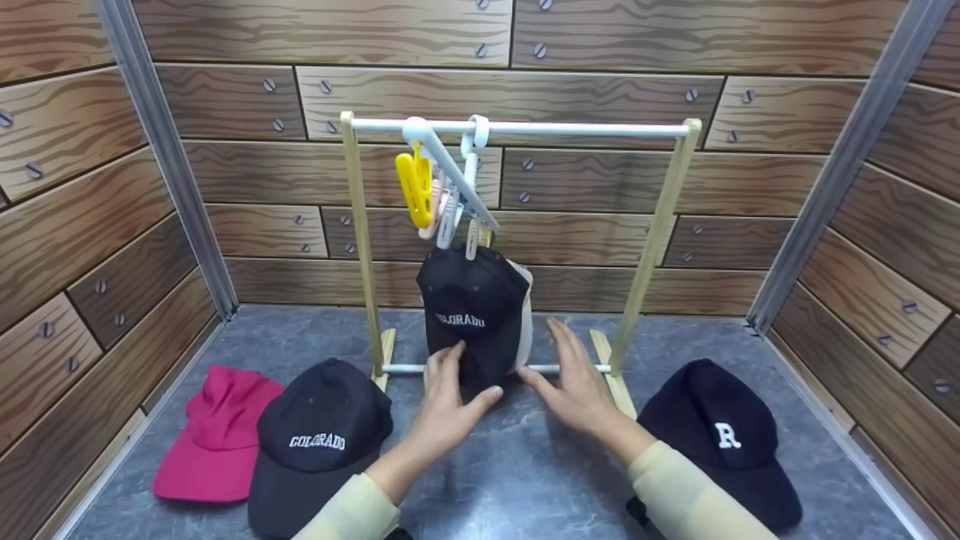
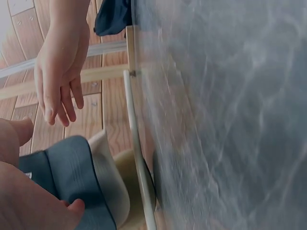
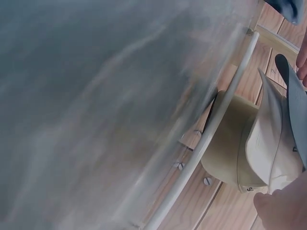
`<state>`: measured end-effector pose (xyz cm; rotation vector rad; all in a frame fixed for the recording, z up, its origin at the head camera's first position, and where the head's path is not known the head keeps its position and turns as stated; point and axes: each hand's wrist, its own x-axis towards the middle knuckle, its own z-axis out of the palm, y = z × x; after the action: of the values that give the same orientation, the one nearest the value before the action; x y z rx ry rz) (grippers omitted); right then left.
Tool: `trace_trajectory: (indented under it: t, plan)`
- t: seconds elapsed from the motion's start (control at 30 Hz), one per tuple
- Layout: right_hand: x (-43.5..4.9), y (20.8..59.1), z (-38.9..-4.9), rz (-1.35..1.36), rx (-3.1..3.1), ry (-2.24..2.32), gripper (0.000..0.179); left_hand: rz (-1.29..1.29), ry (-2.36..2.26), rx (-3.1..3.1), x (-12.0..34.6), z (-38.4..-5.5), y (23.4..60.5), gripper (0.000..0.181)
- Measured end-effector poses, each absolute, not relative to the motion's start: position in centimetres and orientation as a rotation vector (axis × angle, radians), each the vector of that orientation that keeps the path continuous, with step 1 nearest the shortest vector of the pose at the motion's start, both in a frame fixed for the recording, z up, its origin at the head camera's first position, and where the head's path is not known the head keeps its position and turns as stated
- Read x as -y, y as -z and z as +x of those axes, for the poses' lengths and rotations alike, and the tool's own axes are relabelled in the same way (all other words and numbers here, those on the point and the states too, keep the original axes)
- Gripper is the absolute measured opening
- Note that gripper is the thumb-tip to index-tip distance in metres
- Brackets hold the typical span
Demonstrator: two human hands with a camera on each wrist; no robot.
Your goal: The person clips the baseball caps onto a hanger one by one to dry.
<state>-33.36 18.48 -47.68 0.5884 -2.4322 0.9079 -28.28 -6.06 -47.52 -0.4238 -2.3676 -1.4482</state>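
A black cap (image 1: 469, 300) lettered COLORADO hangs in the middle from a clip hanger (image 1: 457, 176). A white cap (image 3: 266, 143) and a beige cap (image 3: 230, 136) hang behind it. My left hand (image 1: 450, 401) is at the black cap's brim, thumb and fingers spread, fingertips overlapping the brim in the head view. Just right of the hanging caps is my right hand (image 1: 574, 382), fingers extended and nothing in them. The left wrist view shows the black brim (image 2: 72, 163) beside the left fingers.
A wooden rack with a white top bar (image 1: 585, 130) and lower bar (image 2: 136, 139) carries the hanger. Yellow clothespins (image 1: 414, 187) dangle at its near end. On the grey table lie a pink cap (image 1: 217, 442), another black COLORADO cap (image 1: 322, 427) and a navy R cap (image 1: 712, 427).
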Motion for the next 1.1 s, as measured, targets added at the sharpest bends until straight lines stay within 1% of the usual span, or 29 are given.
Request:
trace_trajectory:
  t: [0.13, 0.3, 0.47, 0.9, 1.1]
  plan:
    - [-19.4, 47.8, -32.9, 0.611, 2.442, -0.891, 0.092, -0.433, 1.447, 2.377, 5.3, -27.9, 47.4, 0.091]
    - [-20.6, 48.0, -32.4, 0.633, 2.420, -0.851, 0.087, -0.486, 1.435, 2.357, 4.4, -27.7, 47.4, 0.089]
    - [-21.7, 47.9, -32.1, 0.606, 2.419, -0.831, 0.084, -0.518, 1.437, 2.357, 3.6, -27.7, 47.3, 0.085]
    - [-24.5, 47.7, -31.0, 0.542, 2.428, -0.799, 0.083, -0.583, 1.515, 2.386, 2.3, -28.2, 47.7, 0.083]
    - [-25.9, 47.4, -30.5, 0.507, 2.418, -0.815, 0.081, -0.637, 1.543, 2.364, 1.8, -28.6, 47.9, 0.079]
